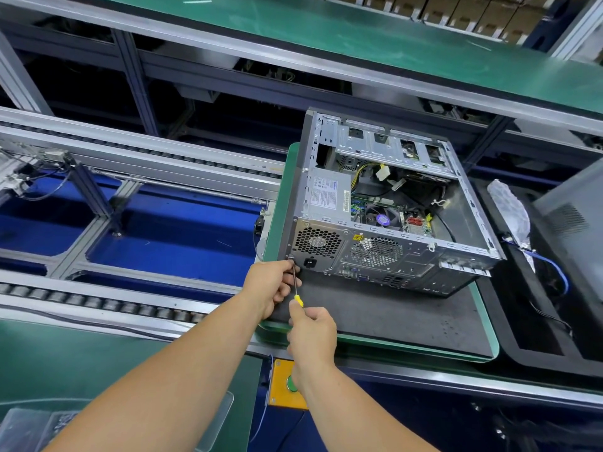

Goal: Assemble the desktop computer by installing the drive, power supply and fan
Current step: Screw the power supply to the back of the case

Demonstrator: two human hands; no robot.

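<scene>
An open desktop case (385,252) lies on its side on a dark mat, rear panel toward me. The grey power supply (326,194) sits in the case's left corner, with a fan (385,220) and cables deeper inside. A screwdriver (296,287) with a yellow handle points up at the rear panel's lower left corner, beside the power socket. My right hand (311,334) grips the handle from below. My left hand (272,287) pinches the metal shaft near its tip, against the case corner.
The mat lies on a green-edged pallet (483,321). A roller conveyor (98,305) runs to the left. An orange button box (284,386) sits below the pallet. At right a bubble-wrapped part (512,213) with a blue cable lies in a black tray beside a grey side panel (574,207).
</scene>
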